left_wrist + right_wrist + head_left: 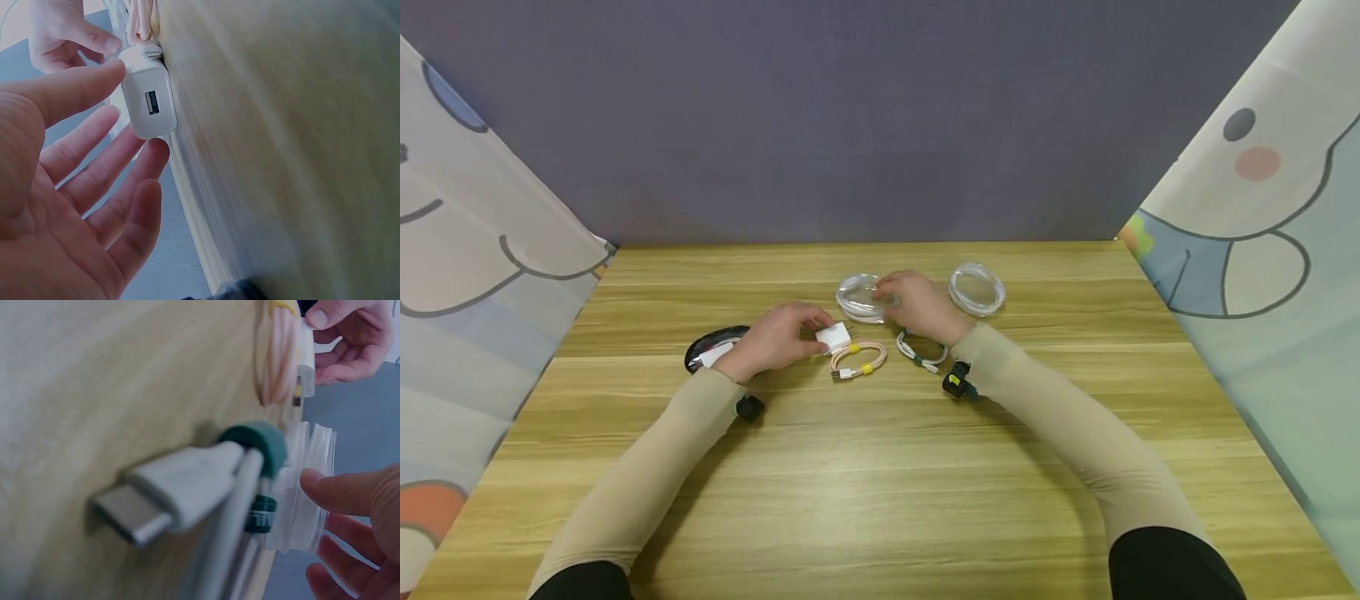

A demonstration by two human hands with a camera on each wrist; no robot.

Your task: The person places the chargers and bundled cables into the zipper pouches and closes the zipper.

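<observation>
In the head view my left hand (778, 337) pinches a white USB charger plug (833, 337), thumb on one side and fingertips on the other. Its USB port faces the left wrist camera. My right hand (921, 304) is at a coiled clear-and-white cable (853, 310), fingers loosely bent over its right part; the thumb overlaps the coil in the right wrist view. A pink cable (837, 362) with yellow ties lies by the plug. Below the right hand is a white cable (934, 360) with green ties, its metal connector (134, 515) large in the right wrist view.
Another coiled clear-and-white cable (955, 292) lies to the right of my right hand. Partly behind my left hand is a black oval item (700, 344) with something white in it. The wooden table (865, 492) meets a grey panel (865, 125) at the back.
</observation>
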